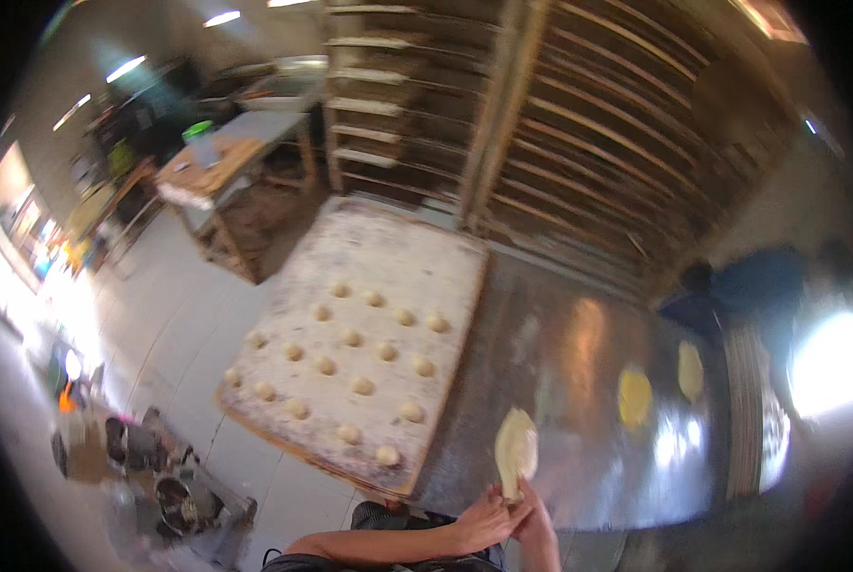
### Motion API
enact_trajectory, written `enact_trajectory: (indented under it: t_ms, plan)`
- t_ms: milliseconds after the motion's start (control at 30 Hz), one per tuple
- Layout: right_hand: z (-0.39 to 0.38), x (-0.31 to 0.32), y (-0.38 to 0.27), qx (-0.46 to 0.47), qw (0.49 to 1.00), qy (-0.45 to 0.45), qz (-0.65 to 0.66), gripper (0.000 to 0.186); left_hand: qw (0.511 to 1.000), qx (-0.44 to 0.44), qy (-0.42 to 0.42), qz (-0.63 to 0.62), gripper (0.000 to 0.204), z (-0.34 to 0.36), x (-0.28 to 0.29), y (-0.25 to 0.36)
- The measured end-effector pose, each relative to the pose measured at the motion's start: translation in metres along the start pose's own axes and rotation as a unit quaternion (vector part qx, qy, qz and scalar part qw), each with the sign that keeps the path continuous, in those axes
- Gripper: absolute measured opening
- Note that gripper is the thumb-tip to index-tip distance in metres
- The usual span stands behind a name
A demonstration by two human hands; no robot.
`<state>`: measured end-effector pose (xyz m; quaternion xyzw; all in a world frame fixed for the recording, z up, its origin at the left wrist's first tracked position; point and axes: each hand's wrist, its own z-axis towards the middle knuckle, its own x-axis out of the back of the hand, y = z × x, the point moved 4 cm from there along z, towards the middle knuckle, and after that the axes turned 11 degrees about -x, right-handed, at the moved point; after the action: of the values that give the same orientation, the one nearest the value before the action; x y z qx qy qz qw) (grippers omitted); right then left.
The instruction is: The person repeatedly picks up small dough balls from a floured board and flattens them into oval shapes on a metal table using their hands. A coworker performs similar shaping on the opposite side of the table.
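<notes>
Interior of a workroom. A tall wooden rack (503, 119) with closely spaced horizontal slats stands behind a metal-topped table (531, 319), whose surface reflects light. At upper left, a small wooden table (264, 129) stands on a floor (164, 329) of pale tiles. Several bright strip lights (126, 69) appear overhead. Strong light enters through an opening (11, 191) at far left; a second glare (834, 364) lies at right. The plain wall (803, 200) at right is dim.
</notes>
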<state>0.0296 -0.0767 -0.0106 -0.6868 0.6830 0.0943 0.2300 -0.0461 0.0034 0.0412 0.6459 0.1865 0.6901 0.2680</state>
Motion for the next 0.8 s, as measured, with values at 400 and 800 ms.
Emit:
enact_trajectory:
  t_ms: [400,800]
  plan:
    - [-0.019,0.088,0.011,0.256,0.841,0.086,-0.468,0.030,0.962,-0.224,0.041,-0.148,0.022,0.060,-0.058,-0.006]
    - [-0.104,0.059,-0.074,0.585,0.446,0.298,-0.608,0.020,0.982,-0.144,0.124,-0.003,0.016,0.081,-0.042,-0.023]
